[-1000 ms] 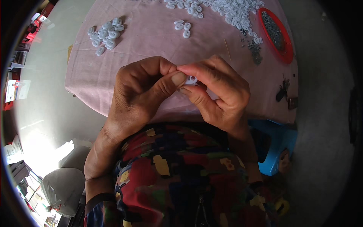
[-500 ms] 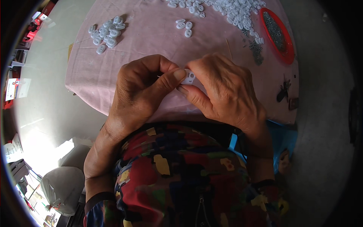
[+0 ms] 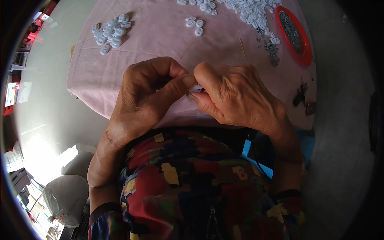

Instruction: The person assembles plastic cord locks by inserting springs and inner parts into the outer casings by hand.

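Between my two hands, above the near part of the table, is a small white plastic oval piece with holes (image 3: pixel 197 88). My left hand (image 3: pixel 150 94) pinches its left end between thumb and forefinger. From the other side, the thumb and curled forefinger of my right hand (image 3: pixel 236 96) close on it, covering most of the piece. Farther off lie loose white oval pieces: a few in a small group (image 3: pixel 199 25), a pile (image 3: pixel 112 31) at the left and a bigger heap (image 3: pixel 252 11) at the back.
A red oval tray (image 3: pixel 306 52) full of small metal pins or screws stands at the right. More metal bits (image 3: pixel 272 54) and a thin stick (image 3: pixel 242 48) lie beside it. Keys (image 3: pixel 300 95) rest by the right edge of the pink-clothed table (image 3: pixel 94 80). A blue box (image 3: pixel 258 164) is below.
My right hand has shifted slightly and its forefinger has curled over the white piece, which now shows less. The right forearm has swung a little outward.
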Motion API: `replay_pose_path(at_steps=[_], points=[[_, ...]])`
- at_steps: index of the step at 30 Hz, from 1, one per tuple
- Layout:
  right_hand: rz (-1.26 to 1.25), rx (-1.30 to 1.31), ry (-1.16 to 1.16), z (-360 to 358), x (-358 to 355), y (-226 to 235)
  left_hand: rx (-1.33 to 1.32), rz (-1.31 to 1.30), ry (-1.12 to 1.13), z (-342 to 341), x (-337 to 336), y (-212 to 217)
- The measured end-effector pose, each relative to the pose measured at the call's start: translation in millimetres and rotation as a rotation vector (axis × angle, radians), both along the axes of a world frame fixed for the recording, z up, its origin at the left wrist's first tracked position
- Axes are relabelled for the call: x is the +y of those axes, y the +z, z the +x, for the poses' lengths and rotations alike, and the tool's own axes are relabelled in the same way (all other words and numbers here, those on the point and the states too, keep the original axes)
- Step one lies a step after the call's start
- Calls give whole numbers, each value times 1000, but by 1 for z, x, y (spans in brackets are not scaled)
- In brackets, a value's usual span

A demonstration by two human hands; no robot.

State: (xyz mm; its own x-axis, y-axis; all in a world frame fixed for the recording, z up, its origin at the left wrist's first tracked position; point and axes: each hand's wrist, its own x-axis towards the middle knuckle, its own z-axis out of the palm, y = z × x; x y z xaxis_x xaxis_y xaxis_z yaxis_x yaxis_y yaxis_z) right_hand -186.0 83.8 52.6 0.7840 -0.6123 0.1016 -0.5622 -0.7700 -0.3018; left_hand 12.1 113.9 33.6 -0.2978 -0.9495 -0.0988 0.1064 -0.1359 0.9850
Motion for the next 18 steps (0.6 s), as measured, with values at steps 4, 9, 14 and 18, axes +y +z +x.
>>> replay_pose_path(at_steps=[4,9,14,18], points=[[64,-10,33,0,-1,-1,25,-4,1,0,1,-1],[84,-19,55,-2,0,-1,51,7,-4,-1,4,-2],[81,-28,59,-3,-2,-1,98,5,51,-8,7,-5],[89,-29,76,-4,-3,4,73,13,59,-8,9,-1]])
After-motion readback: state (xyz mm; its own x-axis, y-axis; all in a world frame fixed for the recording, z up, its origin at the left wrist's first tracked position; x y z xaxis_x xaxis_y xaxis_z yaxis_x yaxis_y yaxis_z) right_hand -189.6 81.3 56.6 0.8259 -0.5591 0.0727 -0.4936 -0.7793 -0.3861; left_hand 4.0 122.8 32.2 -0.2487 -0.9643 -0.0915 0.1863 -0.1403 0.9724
